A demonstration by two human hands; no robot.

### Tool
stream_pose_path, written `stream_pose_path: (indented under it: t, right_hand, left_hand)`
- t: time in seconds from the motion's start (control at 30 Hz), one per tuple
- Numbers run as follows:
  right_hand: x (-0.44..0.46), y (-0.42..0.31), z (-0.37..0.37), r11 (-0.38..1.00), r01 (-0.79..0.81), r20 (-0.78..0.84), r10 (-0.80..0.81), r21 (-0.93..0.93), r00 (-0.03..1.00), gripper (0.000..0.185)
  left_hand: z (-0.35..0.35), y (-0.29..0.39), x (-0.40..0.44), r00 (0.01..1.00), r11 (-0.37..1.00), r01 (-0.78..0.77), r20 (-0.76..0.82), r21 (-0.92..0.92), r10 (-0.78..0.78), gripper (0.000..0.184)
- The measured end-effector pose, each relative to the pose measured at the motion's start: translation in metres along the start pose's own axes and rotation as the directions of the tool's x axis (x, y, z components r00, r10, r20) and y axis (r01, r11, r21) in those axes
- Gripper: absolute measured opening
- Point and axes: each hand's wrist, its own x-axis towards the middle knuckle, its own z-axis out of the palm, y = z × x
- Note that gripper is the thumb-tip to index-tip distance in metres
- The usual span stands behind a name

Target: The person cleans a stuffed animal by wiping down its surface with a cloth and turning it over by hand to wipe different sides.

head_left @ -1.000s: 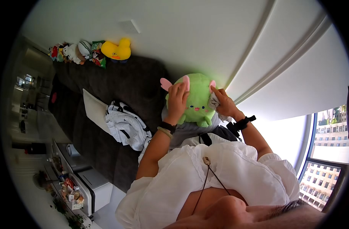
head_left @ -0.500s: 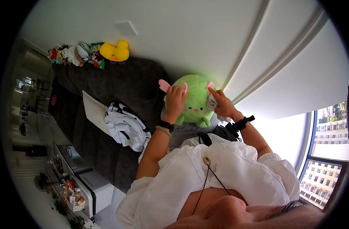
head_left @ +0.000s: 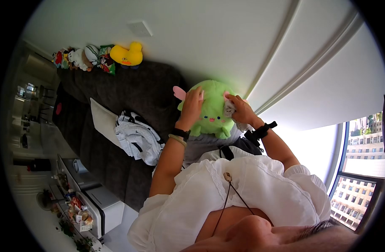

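Observation:
A round green plush toy (head_left: 213,105) with pink ears, a small smiling face and stubby feet sits upright in front of me. My left hand (head_left: 190,111) is closed over the pink ear on its left side, covering most of that ear. A bunched grey-white cloth (head_left: 229,108) is gripped in my right hand (head_left: 243,111), whose fingers press by the other pink ear (head_left: 227,95). A pink wing-like flap (head_left: 179,92) sticks out at the toy's left.
A dark sofa (head_left: 116,90) bears a white flat cushion (head_left: 103,122) and a crumpled grey-white garment (head_left: 138,137). Along its back stand a yellow duck plush (head_left: 128,54) and several other toys. White curtains (head_left: 301,71) and a window (head_left: 356,185) lie to the right.
The plush toy has shifted slightly left and up, and my right hand with the cloth has moved the same way. My left hand has slid a little upward over the ear.

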Motion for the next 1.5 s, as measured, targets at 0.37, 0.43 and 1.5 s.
stream_pose_path:
  t: [0.37,0.43,1.5]
  right_hand:
    - [-0.005,-0.004,0.001,0.999,0.02,-0.112,-0.014,0.051,0.994,0.052]
    - [-0.003,-0.003,0.0,0.997,0.018,-0.117,-0.01,0.071,0.993,0.048]
    - [-0.003,0.002,-0.007,0.993,0.046,-0.167,-0.028,0.105,0.986,0.069]
  left_hand:
    - [-0.02,0.001,0.001,1.0,0.998,-0.008,-0.02,-0.056,0.007,0.018]
    - [-0.023,0.004,0.007,0.993,0.993,-0.096,-0.074,-0.066,0.092,0.015]
    - [-0.001,-0.013,0.015,0.991,0.984,0.116,0.044,0.132,-0.122,0.025]
